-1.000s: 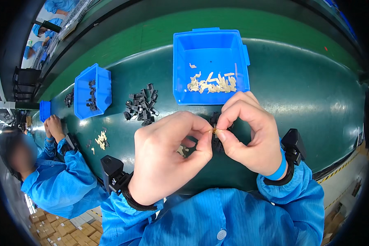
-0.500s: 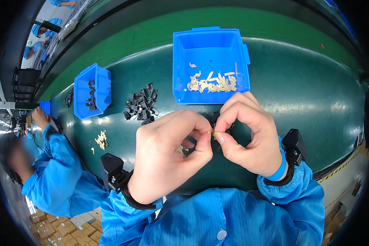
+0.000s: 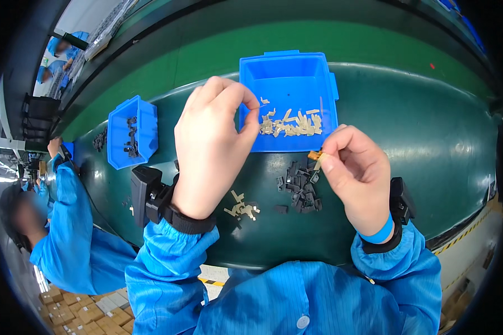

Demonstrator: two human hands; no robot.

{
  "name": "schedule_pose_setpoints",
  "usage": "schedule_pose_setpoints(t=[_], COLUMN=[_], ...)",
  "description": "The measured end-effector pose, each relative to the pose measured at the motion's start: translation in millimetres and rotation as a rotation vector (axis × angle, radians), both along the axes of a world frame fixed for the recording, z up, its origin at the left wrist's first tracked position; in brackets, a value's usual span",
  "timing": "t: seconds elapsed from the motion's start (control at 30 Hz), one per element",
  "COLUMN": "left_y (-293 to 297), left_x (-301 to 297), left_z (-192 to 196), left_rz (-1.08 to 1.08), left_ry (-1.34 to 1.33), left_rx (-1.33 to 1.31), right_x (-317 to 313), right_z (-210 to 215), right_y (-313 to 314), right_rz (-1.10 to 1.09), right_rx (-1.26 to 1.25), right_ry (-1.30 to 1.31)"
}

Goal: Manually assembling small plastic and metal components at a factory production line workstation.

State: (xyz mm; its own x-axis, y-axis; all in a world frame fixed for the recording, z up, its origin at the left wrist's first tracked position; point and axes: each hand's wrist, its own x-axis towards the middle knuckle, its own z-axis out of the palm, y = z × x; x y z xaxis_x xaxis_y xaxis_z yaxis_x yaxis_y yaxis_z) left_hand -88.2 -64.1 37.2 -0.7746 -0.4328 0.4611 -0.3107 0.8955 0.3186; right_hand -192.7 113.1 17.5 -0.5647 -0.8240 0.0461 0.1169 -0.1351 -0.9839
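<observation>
Pinching a small tan-and-black fitted part [image 3: 316, 157] between thumb and forefinger, the right hand [image 3: 356, 177] holds it just above the heap of black plastic housings [image 3: 299, 186] on the green belt [image 3: 430, 139]. The left hand [image 3: 213, 144], fingers curled and apparently empty, hovers at the rim of the blue bin [image 3: 288, 72] over the beige metal clips [image 3: 292, 124]. I'd judge a fresh clip is being fetched; picking one cleanly needs a fine fingertip pinch.
</observation>
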Motion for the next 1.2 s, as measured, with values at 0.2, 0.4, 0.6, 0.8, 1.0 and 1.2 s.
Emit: schedule_pose_setpoints(t=[0.2,0.4,0.6,0.8,1.0,1.2], left_y=[-6.5,13.6,38.8,40.7,37.9,42.3], left_x=[-1.0,8.4,34.4,37.8,37.2,39.4], left_z=[-5.9,3.7,9.1,11.7,5.0,10.8], left_rz=[-0.061,-0.267,-0.411,-0.417,-0.377,-0.24], left_ry=[-0.031,0.177,0.211,0.157,0.18,0.124], left_rx=[-0.115,-0.155,-0.227,-0.239,-0.071,0.35], right_x=[-3.2,-6.5,-1.9,-1.6,1.0,5.6], right_z=[2.3,1.3,-0.8,-2.1,2.4,-1.4], right_y=[1.8,4.5,3.7,2.6,1.1,3.3], right_rz=[0.036,0.168,0.303,0.355,0.363,0.08], right_rx=[-0.059,-0.07,-0.022,0.011,0.059,-0.019], right_ry=[-0.308,-0.49,-0.573,-0.586,-0.521,0.058])
